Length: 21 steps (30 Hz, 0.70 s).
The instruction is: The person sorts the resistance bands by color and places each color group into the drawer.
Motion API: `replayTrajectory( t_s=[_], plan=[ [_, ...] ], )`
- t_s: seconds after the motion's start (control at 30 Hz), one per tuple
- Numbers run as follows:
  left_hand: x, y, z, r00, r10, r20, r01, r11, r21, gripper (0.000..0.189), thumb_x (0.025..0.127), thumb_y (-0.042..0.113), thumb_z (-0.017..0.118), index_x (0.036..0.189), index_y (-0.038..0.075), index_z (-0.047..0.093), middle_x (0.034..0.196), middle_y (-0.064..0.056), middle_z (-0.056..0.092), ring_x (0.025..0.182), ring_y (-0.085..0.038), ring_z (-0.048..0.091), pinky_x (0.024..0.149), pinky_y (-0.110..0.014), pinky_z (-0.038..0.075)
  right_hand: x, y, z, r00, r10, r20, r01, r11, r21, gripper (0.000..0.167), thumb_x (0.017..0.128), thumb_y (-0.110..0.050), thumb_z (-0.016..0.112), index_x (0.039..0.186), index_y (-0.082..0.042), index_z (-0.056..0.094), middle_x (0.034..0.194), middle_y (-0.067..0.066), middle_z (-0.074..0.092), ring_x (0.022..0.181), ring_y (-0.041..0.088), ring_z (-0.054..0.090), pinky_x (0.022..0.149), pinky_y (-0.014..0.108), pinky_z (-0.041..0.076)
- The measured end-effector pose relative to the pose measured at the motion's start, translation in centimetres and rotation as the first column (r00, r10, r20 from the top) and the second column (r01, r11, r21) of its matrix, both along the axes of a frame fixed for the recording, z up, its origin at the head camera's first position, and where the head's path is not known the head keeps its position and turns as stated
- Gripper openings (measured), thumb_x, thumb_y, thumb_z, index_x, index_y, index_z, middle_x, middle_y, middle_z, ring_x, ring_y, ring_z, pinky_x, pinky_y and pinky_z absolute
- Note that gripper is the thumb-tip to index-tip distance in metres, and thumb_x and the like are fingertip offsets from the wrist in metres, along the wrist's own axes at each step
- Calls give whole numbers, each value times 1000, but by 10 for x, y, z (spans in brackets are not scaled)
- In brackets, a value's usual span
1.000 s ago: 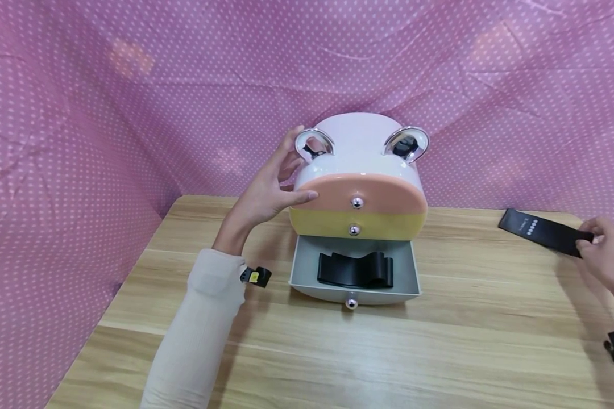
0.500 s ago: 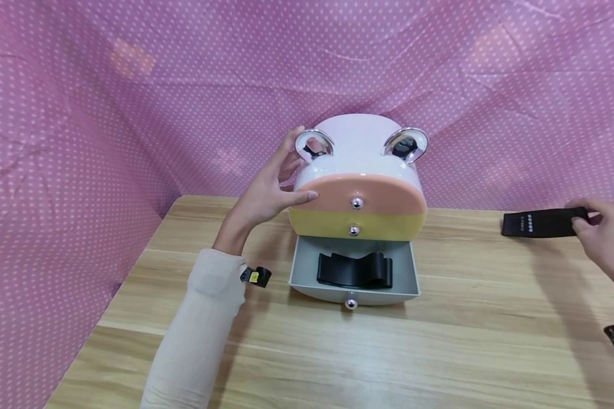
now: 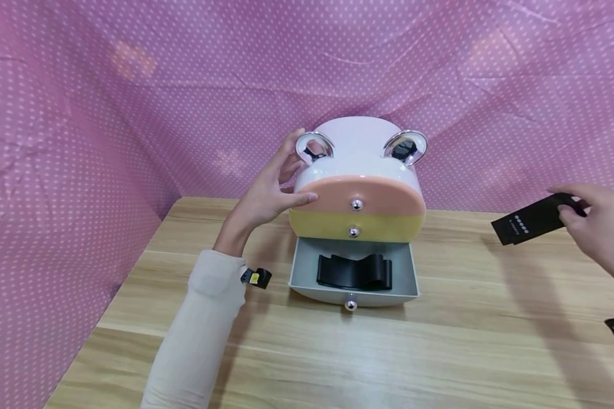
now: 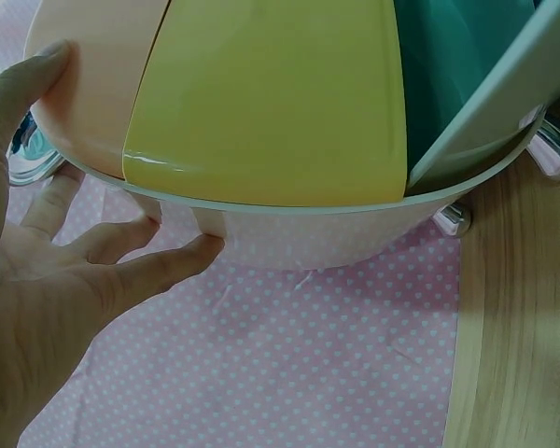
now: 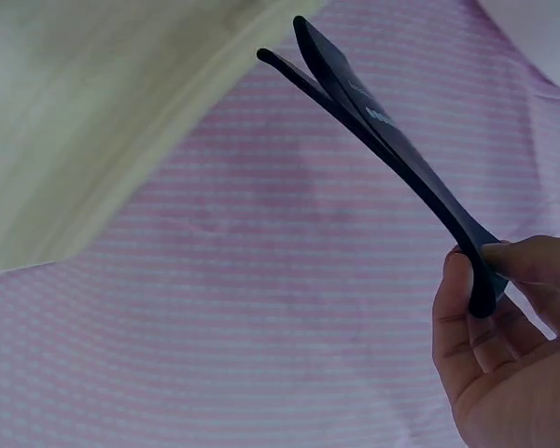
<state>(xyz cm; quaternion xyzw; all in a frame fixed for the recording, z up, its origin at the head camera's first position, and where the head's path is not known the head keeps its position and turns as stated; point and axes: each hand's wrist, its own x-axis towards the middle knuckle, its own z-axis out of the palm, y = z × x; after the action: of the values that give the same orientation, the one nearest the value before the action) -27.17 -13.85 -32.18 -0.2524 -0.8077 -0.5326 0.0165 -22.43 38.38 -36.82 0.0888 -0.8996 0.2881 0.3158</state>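
Note:
A small drawer cabinet stands at the back of the table, white on top with two silvery ears. My left hand grips its left edge, thumb on the orange drawer front and fingertips against the white side. Orange and yellow drawers are closed; the grey-green bottom drawer is pulled out. Inside it lies a folded black strip. At the far right my right hand pinches a similar folded black strip with white dots and lettering, held above the table. Its two ends part slightly in the right wrist view.
The wooden tabletop reaches around the cabinet. Pink dotted cloth hangs behind and to the left, close to the cabinet's back. Black bands with small mounts sit on the wrists.
My right hand has lifted the black strip off the right side of the table and shifted slightly left, turning the strip so its free end points down-left. My left hand has stayed put.

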Motion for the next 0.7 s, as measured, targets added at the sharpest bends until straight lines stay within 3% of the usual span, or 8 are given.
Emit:
replayTrajectory(
  t_s=[0.1, 0.13, 0.23, 0.27, 0.37, 0.43, 0.5, 0.7],
  plan=[
    [0, 0, -1, 1000, 5, 2, -5, 1000, -2, 113, 85, 11, 88, 166, 45, 17, 176, 6, 15, 158, -31, 34, 127, -49, 37, 6, -12, 10, 1000, -9, -15, 9, 999, 52, 38, 79, 15, 62, 101, -10, 80, 91, -34, 71, 81, -37, 28, 64, 2, 24],
    [0, 0, -1, 1000, 7, 2, -7, 1000, -4, 113, 85, 11, 88, 166, 46, 17, 176, 6, 15, 158, -31, 34, 127, -48, 38, 8, -17, 13, 1000, -9, -21, 10, 998, 66, 38, 79, 15, 62, 102, -9, 80, 96, -14, 79, 82, -37, 28, 66, 3, 24],
    [0, 0, -1, 1000, 7, 0, -7, 1000, -9, 113, 86, 11, 87, 167, 44, 16, 176, 6, 15, 158, -30, 33, 127, -47, 38, 14, -29, 23, 999, -4, -44, 9, 995, 102, 35, 78, 17, 63, 110, 8, 73, 107, 42, 66, 85, -37, 26, 67, 5, 24],
    [1, 0, 0, 1000, 9, 0, -9, 1000, -10, 113, 86, 10, 87, 167, 44, 16, 176, 5, 16, 158, -31, 33, 127, -47, 38, 16, -33, 26, 999, 4, -53, 2, 994, 107, 34, 78, 18, 64, 110, 8, 74, 106, 42, 67, 86, -37, 26, 64, 4, 24],
    [1, 0, 0, 1000, 14, 4, -14, 1000, -15, 113, 86, 10, 87, 166, 45, 16, 177, 6, 14, 158, -31, 33, 126, -45, 39, 22, -42, 33, 997, 36, -74, -30, 997, 76, 33, 78, 18, 65, 109, 9, 74, 103, -10, 81, 85, -37, 31, 63, -1, 26],
    [2, 0, 0, 1000, 18, 8, -18, 1000, -15, 113, 86, 11, 87, 166, 46, 16, 177, 6, 14, 157, -32, 34, 126, -45, 40, 26, -48, 38, 995, 65, -70, -63, 997, 39, 37, 79, 19, 66, 109, 1, 79, 100, -41, 66, 82, -36, 36, 58, -4, 30],
    [2, 0, 0, 1000, 17, 8, -17, 1000, -14, 113, 86, 10, 88, 166, 46, 17, 177, 6, 15, 157, -32, 34, 126, -45, 40, 32, -53, 43, 994, 97, -39, -98, 995, -17, 43, 81, 18, 65, 110, -10, 82, 101, -50, 53, 77, -34, 41, 59, -5, 34],
    [1, 0, 0, 1000, 15, 4, -15, 1000, -14, 114, 85, 11, 88, 166, 47, 16, 176, 5, 16, 158, -32, 33, 127, -48, 38, 49, -71, 56, 975, 216, 53, -202, 959, -197, 78, 81, 22, 64, 108, -51, 68, 95, -40, 59, 62, -22, 57, 57, -3, 46]
  ],
)
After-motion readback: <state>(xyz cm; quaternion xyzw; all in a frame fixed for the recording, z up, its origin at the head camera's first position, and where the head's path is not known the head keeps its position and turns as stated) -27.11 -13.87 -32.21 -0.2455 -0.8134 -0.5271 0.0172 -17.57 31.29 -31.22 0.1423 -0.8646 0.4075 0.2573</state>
